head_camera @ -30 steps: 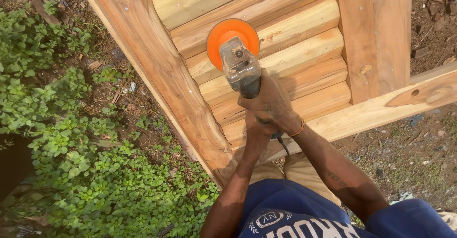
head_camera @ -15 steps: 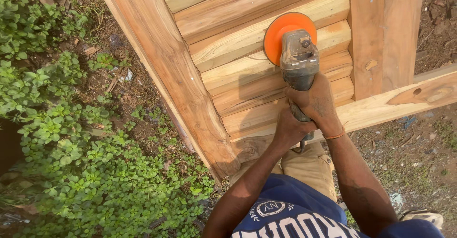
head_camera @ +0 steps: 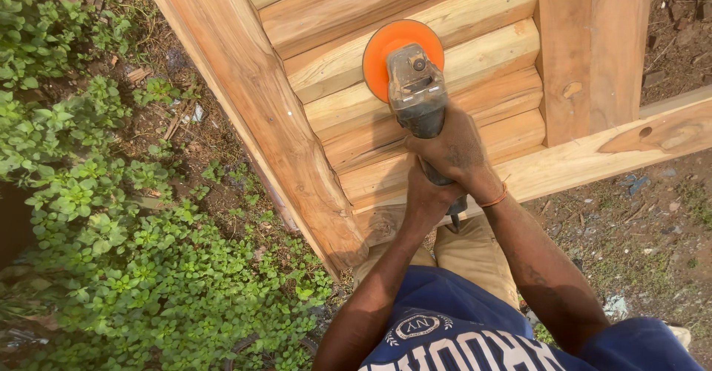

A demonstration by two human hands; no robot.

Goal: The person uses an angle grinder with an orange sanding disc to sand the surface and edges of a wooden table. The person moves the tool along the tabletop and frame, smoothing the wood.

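On wooden slats, orange sanding disc lies flat. Both hands, right hand and left hand, clamp the grinder body; likely heavy, rigid, best held at the rear barrel.

Outdoor carpentry spot, not a shop: raw timber frame is lying on bare littered dirt, green weeds growing right beside it.
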